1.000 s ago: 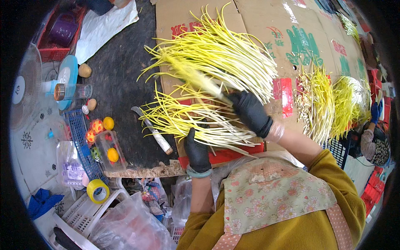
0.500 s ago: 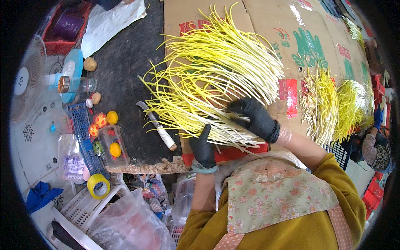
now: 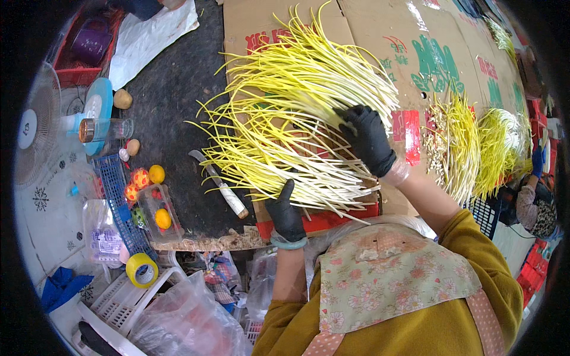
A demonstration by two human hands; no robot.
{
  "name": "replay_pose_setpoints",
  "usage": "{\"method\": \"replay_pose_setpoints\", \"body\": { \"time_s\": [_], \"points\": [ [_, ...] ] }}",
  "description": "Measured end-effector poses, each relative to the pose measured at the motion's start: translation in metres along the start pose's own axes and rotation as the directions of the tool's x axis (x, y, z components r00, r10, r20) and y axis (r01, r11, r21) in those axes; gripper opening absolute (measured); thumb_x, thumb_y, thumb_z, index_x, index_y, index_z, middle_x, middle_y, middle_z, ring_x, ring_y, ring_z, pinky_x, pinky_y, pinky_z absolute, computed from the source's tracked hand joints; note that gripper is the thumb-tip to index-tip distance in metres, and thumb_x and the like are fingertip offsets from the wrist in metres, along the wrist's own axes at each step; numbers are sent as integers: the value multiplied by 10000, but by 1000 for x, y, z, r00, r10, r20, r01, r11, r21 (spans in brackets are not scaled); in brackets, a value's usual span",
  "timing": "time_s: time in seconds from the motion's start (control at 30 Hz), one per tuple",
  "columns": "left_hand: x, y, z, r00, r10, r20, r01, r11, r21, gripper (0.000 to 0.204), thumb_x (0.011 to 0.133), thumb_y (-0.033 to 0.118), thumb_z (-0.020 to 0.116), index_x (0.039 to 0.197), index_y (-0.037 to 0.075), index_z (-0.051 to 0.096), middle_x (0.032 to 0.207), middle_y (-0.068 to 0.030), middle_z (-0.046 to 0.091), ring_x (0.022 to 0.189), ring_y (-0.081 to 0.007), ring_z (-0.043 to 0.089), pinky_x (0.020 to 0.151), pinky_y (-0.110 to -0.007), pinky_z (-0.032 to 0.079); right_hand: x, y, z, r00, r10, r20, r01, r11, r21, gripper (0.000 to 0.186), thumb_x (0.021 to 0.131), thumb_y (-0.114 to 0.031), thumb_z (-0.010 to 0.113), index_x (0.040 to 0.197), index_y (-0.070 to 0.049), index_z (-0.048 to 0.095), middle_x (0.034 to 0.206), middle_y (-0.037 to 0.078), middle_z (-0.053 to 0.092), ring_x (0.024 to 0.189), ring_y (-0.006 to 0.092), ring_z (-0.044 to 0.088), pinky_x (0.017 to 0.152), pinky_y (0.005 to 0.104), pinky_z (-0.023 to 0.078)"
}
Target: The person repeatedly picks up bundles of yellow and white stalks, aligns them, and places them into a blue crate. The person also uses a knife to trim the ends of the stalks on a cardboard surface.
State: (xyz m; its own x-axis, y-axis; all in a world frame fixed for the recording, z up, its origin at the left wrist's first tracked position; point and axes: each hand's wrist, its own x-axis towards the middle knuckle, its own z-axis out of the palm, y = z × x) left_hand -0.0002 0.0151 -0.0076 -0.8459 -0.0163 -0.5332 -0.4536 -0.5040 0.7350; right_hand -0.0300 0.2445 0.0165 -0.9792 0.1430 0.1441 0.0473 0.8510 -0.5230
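Note:
A big heap of garlic shoots, yellow at the tips and white at the thick ends, is spread in an arc over the cardboard. My right hand, in a black glove, has its fingers curled into the white stems of the upper part. Shoots beside those fingertips look smeared by motion. My left hand, gloved too, rests at the near edge of the lower layer of shoots, thumb stretched up and apart, gripping nothing visible. A white-handled knife lies left of the heap.
Smaller bunches of shoots lie to the right on the cardboard. At left are a glass jar, a blue basket, a clear tray and yellow tape. Another person's blue glove shows far right.
My right hand has moved up and away from the lower layer to the upper shoots. The lower shoots now lie more spread out. My left hand has barely moved.

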Motion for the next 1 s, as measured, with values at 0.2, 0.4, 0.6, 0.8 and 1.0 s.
{"method": "replay_pose_setpoints", "body": {
  "time_s": [0.2,0.4,0.6,0.8,1.0],
  "points": [
    [4,-5,-4,999,-34,8,34,998,-45,366,823,33,608,1173,-26,519,1095,-118,585,960,-212,590,808,-330,498,-49,-38,28,937,-302,177,273,947,169,293,751,-121,557,1033,-69,614,870,116,592,760,303,569,668,411,457],
    [0,10,14,998,-32,-44,35,997,64,413,786,27,662,1171,-35,527,1112,-103,579,958,-199,573,831,-319,469,-53,-51,9,878,-407,253,398,913,86,355,742,-137,566,1092,-88,598,888,95,595,763,281,584,663,398,460],
    [1,7,17,996,51,-67,-41,989,140,389,754,-21,676,1124,-45,559,1051,-100,606,914,-191,581,814,-300,471,-24,-27,2,968,-239,-78,251,939,235,159,752,-140,638,888,-60,650,908,138,611,827,310,563,717,403,447],
    [3,6,17,996,52,-78,-36,981,189,456,741,-19,672,1169,-32,518,1109,-117,579,992,-233,566,860,-344,469,2,-10,-6,999,8,-39,-7,1000,2,247,740,-185,655,969,-95,633,867,130,589,828,326,551,719,415,428],
    [5,3,13,998,37,-50,-30,990,139,458,736,-22,672,1169,-30,521,1103,-115,582,979,-237,569,875,-347,459,3,-8,-6,962,260,82,-272,887,374,246,774,-162,645,990,-43,656,851,168,637,824,352,603,739,385,478]
  ]
}}
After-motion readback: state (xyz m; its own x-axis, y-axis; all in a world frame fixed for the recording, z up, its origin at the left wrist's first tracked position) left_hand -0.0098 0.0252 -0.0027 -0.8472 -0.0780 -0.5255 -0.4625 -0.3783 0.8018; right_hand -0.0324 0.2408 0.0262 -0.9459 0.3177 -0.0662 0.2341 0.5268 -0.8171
